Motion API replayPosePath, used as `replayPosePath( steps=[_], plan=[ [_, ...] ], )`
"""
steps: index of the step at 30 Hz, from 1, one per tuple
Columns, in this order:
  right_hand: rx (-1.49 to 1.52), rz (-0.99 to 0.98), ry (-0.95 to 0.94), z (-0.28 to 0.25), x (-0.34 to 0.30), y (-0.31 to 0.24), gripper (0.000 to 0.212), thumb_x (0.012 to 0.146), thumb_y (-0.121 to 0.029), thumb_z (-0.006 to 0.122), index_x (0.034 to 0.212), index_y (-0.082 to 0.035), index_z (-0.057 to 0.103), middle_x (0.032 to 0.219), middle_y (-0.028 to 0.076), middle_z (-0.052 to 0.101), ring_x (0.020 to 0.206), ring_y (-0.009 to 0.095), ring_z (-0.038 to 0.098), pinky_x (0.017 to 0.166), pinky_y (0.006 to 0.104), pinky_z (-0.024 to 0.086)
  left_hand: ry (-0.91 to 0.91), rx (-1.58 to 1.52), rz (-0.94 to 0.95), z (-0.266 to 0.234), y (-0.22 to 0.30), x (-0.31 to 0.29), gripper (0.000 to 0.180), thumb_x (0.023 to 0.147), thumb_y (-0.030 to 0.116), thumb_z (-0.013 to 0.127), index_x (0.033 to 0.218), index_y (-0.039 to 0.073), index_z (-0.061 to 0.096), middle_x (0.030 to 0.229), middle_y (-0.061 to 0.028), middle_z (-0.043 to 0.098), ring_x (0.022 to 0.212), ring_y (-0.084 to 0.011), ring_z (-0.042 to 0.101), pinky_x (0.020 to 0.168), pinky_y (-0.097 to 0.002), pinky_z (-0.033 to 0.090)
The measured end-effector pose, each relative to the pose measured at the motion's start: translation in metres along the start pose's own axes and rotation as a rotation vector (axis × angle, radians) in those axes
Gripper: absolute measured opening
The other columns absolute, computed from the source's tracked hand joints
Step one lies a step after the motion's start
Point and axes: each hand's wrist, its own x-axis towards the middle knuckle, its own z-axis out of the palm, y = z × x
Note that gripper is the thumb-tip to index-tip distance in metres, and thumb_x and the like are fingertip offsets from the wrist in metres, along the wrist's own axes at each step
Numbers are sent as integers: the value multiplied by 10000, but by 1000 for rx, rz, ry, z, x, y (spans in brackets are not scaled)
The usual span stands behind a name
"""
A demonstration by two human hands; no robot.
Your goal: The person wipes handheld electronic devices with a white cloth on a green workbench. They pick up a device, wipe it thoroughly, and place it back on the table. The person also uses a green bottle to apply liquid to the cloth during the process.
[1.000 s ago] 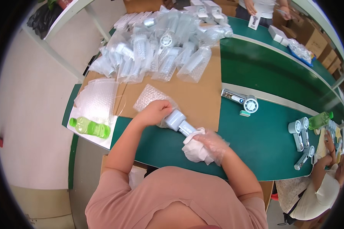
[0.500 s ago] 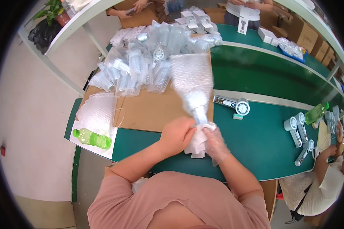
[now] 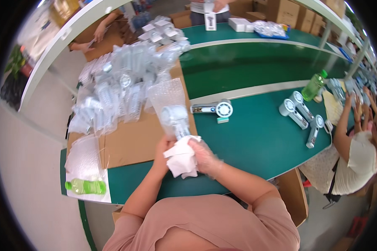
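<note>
A handheld fan (image 3: 176,115) with a pale round head sits inside a clear bubble-wrap bag (image 3: 165,91), whose wide end points away from me over the cardboard. My left hand (image 3: 165,146) is closed around the lower end of the wrapped fan; its fingertips are partly hidden. In a thin clear glove, my right hand (image 3: 205,158) grips a crumpled white cloth (image 3: 182,157) against the fan's handle end. To the right of the bag lies an unwrapped silver fan (image 3: 211,108), with a small green-and-white block (image 3: 223,120) beside it.
Many bubble-wrapped fans (image 3: 125,81) are heaped on the cardboard sheet (image 3: 127,146). Flat bubble bags (image 3: 84,157) and a green bottle (image 3: 86,186) lie at left. Several bare fans (image 3: 297,115) and another green bottle (image 3: 314,85) are at right, near a co-worker (image 3: 360,154).
The whole view has swung to the right, so the table's contents appear shifted left. The bag's end now looks shorter, and the fan head shows more plainly inside. Both hands keep their holds.
</note>
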Motion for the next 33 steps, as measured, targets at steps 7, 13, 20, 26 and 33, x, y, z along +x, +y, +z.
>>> replayPosePath(
  steps=[7, 13, 20, 26, 33],
  plan=[
    [-393, 90, -15, 24, -30, -28, 494, 919, -260, 568, 1306, -1, 404, 1085, 99, 576, 941, 171, 588, 823, 321, 490, 249, 759, 457, 9, 83, -3, 78, 927, 83, 508, 967, 34, 553, 734, -131, 565, 648, -218, 567, 590, -330, 453],
    [-1593, -420, -273, 21, -26, -40, 409, 823, -233, 651, 1169, -47, 538, 961, 167, 655, 858, 309, 638, 740, 394, 506, -54, 263, 219, -20, 137, -33, 86, 905, 25, 497, 980, 12, 539, 779, -69, 545, 708, -145, 528, 656, -276, 442],
    [-1618, -597, -579, 65, -53, -54, 248, 812, -335, 667, 837, -94, 616, 727, 114, 634, 682, 328, 618, 613, 421, 492, -75, 476, 109, -40, 186, -46, 25, 874, 16, 544, 897, 9, 550, 749, -69, 543, 687, -130, 504, 638, -267, 425],
    [-876, -457, -532, 60, -71, -78, 411, 747, -280, 757, 1076, -94, 596, 854, 57, 640, 753, 211, 639, 642, 340, 506, -227, 518, 176, -47, 228, -42, 53, 895, 66, 550, 879, 16, 548, 739, -37, 523, 691, -104, 479, 629, -249, 404],
    [-375, -614, 3, -21, -89, -85, 645, 801, -439, 690, 1230, -8, 474, 1081, 57, 566, 944, 150, 608, 772, 286, 528, 273, 513, 590, -137, 215, 110, 77, 925, 133, 559, 899, 67, 591, 821, 29, 581, 756, -87, 529, 699, -243, 447]
  ],
)
